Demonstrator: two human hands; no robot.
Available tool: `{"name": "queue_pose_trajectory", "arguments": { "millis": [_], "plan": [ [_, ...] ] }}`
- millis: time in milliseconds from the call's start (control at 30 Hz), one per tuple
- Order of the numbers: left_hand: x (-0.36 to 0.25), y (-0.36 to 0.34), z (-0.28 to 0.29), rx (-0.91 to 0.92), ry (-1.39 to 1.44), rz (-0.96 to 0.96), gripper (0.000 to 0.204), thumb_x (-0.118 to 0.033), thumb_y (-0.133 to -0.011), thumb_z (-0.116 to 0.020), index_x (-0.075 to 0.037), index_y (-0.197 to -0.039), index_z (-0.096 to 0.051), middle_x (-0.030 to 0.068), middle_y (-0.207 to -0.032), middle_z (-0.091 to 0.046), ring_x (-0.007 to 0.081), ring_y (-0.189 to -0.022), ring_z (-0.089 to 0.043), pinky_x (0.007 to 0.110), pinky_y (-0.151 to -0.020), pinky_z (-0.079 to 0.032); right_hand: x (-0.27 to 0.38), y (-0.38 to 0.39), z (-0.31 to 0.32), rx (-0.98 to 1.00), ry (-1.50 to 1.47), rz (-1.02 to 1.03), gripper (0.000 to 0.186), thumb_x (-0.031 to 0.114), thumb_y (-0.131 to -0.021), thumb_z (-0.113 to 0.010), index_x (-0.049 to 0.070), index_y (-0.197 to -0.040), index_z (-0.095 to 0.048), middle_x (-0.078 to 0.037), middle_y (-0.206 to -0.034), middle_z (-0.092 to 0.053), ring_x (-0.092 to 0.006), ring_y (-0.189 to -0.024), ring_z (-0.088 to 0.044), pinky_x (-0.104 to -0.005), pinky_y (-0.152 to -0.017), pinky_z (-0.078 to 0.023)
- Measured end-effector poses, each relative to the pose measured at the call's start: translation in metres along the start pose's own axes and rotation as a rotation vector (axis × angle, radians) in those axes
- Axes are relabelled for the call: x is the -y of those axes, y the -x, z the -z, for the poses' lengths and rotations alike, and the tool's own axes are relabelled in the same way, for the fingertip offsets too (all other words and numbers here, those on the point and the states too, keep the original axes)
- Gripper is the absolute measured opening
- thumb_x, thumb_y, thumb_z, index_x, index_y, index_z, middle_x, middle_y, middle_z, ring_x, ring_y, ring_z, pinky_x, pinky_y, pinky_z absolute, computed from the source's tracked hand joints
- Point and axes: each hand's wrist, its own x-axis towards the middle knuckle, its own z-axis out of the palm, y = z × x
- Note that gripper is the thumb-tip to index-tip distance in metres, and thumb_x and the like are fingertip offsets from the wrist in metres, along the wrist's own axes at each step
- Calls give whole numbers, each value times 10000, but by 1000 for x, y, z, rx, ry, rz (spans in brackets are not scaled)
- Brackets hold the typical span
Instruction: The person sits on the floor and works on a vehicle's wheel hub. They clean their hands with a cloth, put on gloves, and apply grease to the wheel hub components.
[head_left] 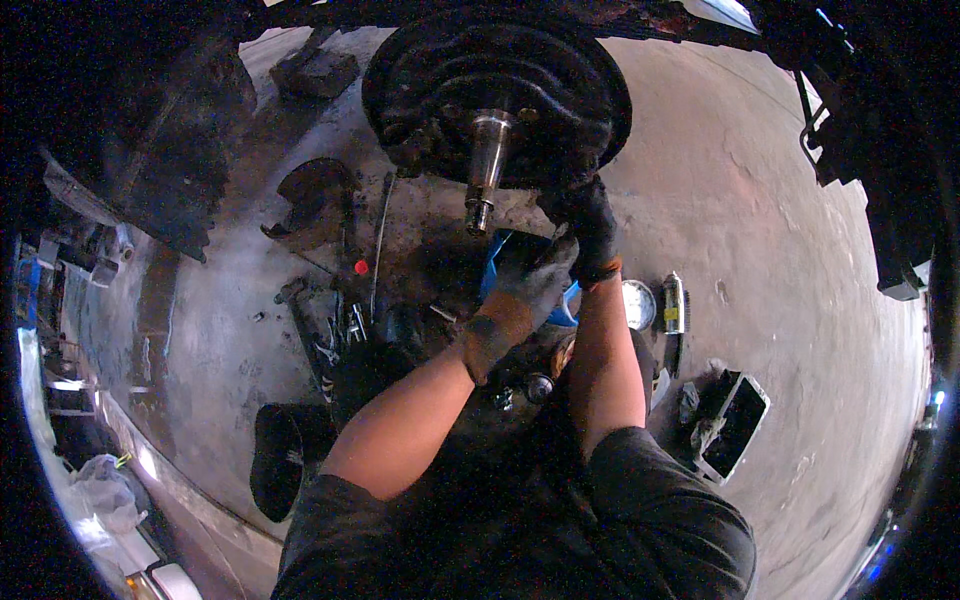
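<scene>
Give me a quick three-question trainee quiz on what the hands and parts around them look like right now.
1. True or false: both gloved hands, left hand and right hand, are up at the dark round backing plate.
2. Which shiny part sticks out of that plate's middle? A) bare metal spindle B) rubber tyre C) chain
3. Fill in: the small cap on the concrete floor, left of the hands, is ____ in colour.

Key: 1 true; 2 A; 3 red.
</scene>
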Motion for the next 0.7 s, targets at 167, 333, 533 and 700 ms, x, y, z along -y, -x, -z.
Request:
{"name": "queue_pose_trajectory", "arguments": {
  "millis": [167, 333, 533, 700],
  "plan": [
    [13, -1, -10, -61, 106, -34, 422, -57, -997, -452, -83, -1417, -478, 59, -1100, -633, 102, -871, -588, 244, -769, -513, 7, -7, 14, 160, 396, 112, 478, 208, -905, -648, 65, -1342, -517, -116, -1320, -571, -260, -1192, -535, -371, -1025, -429],
    [1, -1, 3, -253, -316, -283, 390, -57, -992, -479, -79, -1380, -507, 56, -1101, -633, 93, -867, -587, 230, -754, -509, 7, 1, -17, -69, 4, -62, 503, 160, -862, -683, 54, -1327, -524, -115, -1286, -589, -282, -1133, -571, -384, -961, -481],
    [1, -6, -11, -27, 320, 80, 440, -40, -886, -580, -45, -1324, -545, 152, -1188, -615, 294, -1028, -580, 372, -888, -482, -59, -31, 18, -257, 401, 234, 535, 32, -849, -659, 49, -1353, -480, -87, -1241, -601, -224, -1055, -615, -347, -907, -521],
    [4, 1, -6, -180, 118, -107, 466, -27, -841, -610, -42, -1305, -566, 198, -1247, -605, 385, -1103, -581, 439, -961, -469, -16, -2, -27, -102, -520, -21, 380, 43, -921, -582, 54, -1293, -502, -75, -1234, -604, -189, -1062, -596, -316, -903, -516]
  ]
}}
